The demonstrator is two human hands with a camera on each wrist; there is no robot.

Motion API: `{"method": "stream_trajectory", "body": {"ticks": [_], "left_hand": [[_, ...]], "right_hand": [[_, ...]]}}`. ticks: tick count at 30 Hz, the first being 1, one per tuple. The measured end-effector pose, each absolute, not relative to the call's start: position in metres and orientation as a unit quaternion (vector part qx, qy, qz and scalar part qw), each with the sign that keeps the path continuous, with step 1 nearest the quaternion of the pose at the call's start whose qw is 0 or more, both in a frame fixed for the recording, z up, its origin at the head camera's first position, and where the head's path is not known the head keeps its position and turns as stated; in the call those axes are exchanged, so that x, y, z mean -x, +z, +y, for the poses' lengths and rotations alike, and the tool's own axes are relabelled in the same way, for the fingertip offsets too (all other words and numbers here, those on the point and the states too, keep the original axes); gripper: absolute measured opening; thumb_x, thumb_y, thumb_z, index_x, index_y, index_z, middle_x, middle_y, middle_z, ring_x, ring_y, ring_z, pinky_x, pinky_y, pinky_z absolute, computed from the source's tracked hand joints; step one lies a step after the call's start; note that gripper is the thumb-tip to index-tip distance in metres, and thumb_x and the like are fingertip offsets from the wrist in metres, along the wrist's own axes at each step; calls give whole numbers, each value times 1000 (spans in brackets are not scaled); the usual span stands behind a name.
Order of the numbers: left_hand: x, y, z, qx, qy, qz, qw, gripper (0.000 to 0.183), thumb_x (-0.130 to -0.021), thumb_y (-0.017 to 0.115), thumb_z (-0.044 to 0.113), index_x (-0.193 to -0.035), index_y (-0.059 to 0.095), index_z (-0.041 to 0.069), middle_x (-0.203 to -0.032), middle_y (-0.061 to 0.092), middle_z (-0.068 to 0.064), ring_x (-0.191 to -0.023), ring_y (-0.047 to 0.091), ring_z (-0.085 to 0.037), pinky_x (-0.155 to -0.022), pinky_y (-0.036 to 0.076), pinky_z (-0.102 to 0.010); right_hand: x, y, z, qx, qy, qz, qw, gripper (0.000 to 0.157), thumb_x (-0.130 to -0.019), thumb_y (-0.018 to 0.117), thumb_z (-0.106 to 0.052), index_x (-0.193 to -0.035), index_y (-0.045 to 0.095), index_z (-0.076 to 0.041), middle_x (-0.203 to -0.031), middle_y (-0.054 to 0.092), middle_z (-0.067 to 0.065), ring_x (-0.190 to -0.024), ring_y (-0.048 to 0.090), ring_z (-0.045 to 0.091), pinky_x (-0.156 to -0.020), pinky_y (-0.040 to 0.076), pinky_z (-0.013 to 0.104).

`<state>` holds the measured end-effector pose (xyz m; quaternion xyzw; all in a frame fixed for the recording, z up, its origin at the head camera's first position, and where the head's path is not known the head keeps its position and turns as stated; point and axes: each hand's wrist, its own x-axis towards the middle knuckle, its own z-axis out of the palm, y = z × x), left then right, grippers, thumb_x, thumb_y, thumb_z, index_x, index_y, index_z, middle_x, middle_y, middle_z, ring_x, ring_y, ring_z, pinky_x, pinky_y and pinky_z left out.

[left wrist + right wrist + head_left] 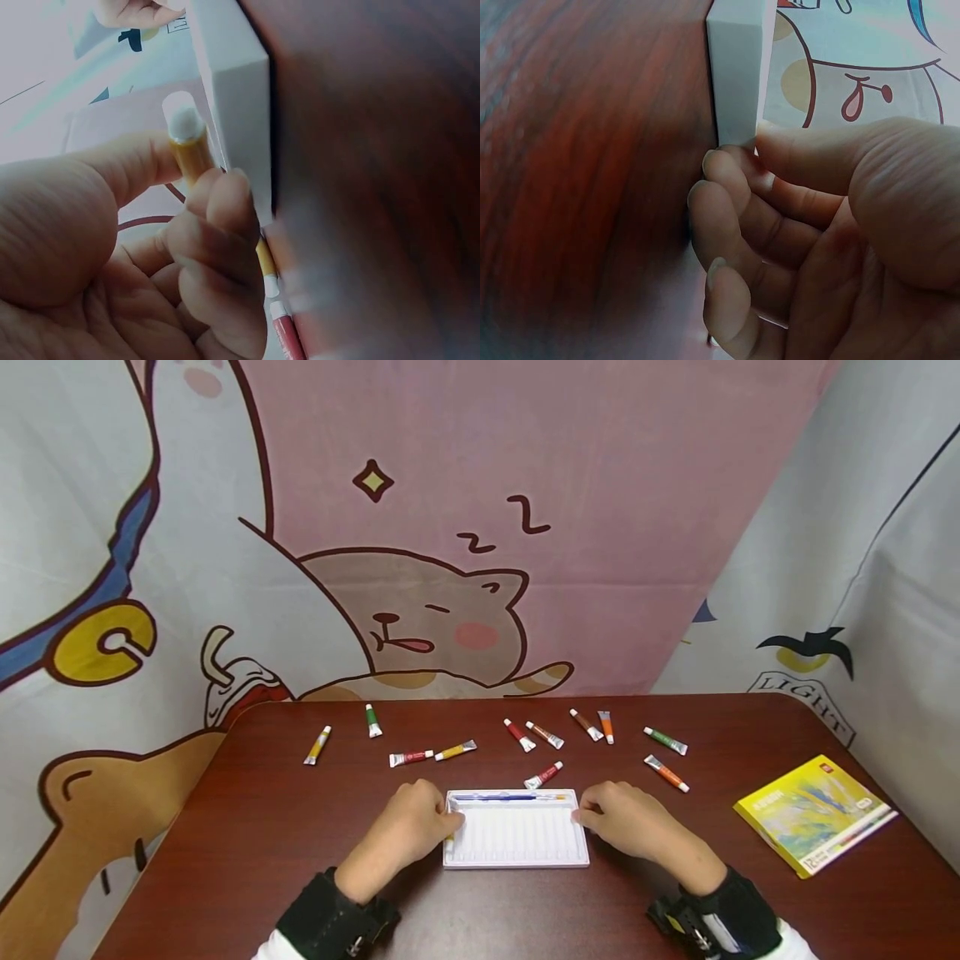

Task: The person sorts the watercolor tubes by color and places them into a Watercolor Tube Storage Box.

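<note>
On the dark red-brown table (270,827) before me, a white tray (517,852) sits between two hands, brush (510,797) along its far side; the left hand (417,818) pinches a yellow tube (193,156) beside one end; the right hand's (624,818) thumb and fingers grip the other; more tubes (411,759) lie scattered beyond.

Backdrop (600,527): "LIGHT", two "Z"s; yellow box (816,816): lettering illegible.
</note>
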<state>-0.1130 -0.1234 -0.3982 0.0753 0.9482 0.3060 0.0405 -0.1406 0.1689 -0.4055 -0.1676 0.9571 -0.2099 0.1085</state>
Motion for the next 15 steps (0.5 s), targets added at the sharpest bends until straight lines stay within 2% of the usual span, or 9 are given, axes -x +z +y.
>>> {"method": "stream_trajectory", "body": {"ticks": [10, 15], "left_hand": [[109, -401, -119, -63, 281, 955, 67, 42, -74, 70, 23, -42, 41, 17, -45, 24, 12, -42, 26, -7, -37, 18, -23], [108, -401, -117, -64, 278, 956, 72, 44, -76, 72, 27, -42, 46, 17, -46, 27, 11, -43, 27, -8, -38, 19, -25]], "right_hand": [[140, -407, 169, 169, -214, 956, 109, 23, -86, 68, -25, -65, 58, -24, -53, 44, -7, -48, 40, 10, -47, 32, 29], [141, -407, 170, 173, -214, 955, 106, 23, -86, 68, -25, -65, 58, -24, -53, 44, -7, -48, 40, 10, -47, 32, 29]]}}
